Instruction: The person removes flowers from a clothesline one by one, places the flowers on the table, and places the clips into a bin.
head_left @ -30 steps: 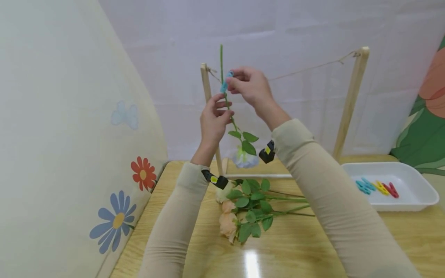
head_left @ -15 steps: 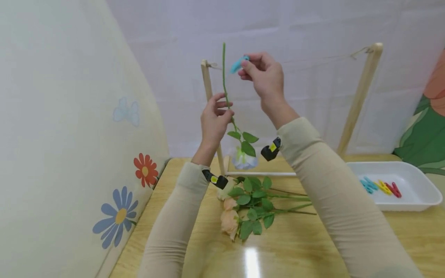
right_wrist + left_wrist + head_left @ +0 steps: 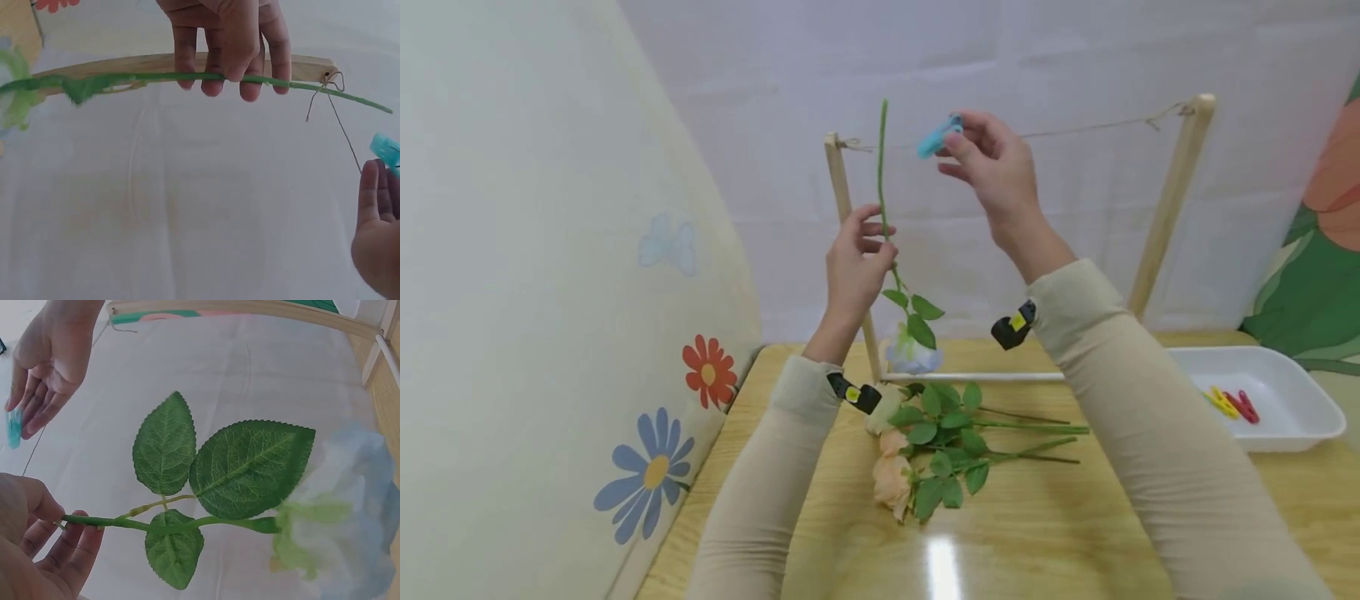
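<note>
My left hand (image 3: 857,271) pinches the green stem of an artificial rose, which hangs head down with its pale blue bloom (image 3: 914,350) at the bottom. Three serrated leaves (image 3: 250,469) fill the middle of the left wrist view. In the head view the bare stem end (image 3: 882,150) sticks up above the fingers, close to the left post. Up and to the right of it, my right hand (image 3: 1000,179) pinches a light blue clothespin (image 3: 938,138) between thumb and fingers, apart from the stem. Behind both runs a thin twine (image 3: 1097,129).
Two wooden posts, left (image 3: 841,179) and right (image 3: 1172,204), carry the twine. Peach and cream roses (image 3: 892,483) lie with leafy stems on the wooden table (image 3: 1000,542). A white tray (image 3: 1292,417) at right contains yellow and red clothespins (image 3: 1242,407). A decorated wall (image 3: 625,208) borders the left.
My right hand has drawn the clothespin away from the stem, rightward and slightly up. My left hand keeps its grip on the rose, nearly in place.
</note>
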Tool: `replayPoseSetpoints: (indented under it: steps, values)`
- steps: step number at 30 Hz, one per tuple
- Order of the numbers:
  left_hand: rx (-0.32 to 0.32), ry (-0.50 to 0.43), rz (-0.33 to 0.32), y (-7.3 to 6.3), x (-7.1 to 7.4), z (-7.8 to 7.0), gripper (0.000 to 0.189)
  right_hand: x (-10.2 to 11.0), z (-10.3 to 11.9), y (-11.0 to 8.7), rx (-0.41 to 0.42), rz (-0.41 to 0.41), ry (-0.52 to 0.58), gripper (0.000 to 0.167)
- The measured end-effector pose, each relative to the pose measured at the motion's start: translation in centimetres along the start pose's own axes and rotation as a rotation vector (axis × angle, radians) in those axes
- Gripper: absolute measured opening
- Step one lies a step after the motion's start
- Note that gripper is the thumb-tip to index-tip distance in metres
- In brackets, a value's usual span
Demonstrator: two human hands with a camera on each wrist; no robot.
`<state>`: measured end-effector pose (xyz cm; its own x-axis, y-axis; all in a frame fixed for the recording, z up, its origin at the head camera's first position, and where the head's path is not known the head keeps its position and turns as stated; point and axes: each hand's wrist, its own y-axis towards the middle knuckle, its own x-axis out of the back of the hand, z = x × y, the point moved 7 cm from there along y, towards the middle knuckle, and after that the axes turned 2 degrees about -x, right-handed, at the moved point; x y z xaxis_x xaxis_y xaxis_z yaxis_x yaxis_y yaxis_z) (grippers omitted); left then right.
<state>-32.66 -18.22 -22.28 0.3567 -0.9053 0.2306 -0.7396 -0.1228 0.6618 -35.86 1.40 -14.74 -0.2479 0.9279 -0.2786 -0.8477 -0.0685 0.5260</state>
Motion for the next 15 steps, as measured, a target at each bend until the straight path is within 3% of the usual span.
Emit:
replayPoseSetpoints:
  steps: [10, 15]
  values:
    - [-0.097, 0.105, 0.078, -0.7, -0.1, -0.9, 0.047, 2.0, 0.2, -1.1, -0.002, 0.125, -0.115, 0.034]
    - [-0.144, 0.139, 0.139, -1.2, -0.5, -1.6, 0.046, 3.4, 0.0, -1.5, -0.028, 0.132, -0.137, 0.037]
